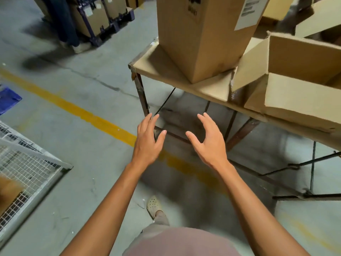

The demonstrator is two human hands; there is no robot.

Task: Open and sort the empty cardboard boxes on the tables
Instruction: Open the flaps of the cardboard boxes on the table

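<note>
We held our left hand (147,143) and right hand (208,145) empty, fingers (207,120) spread, palms facing, probably pre-shaped to clamp the tall box (199,43), which stood on the surface (153,60) just beside the open box (295,97).

Tall box (203,43) sits beside open box (302,102), perhaps touching.

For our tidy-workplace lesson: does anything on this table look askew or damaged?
The tall box stands turned corner-first to the table edge, not square. The open box beside it sits right at the edge, one flap edge ragged.
</note>
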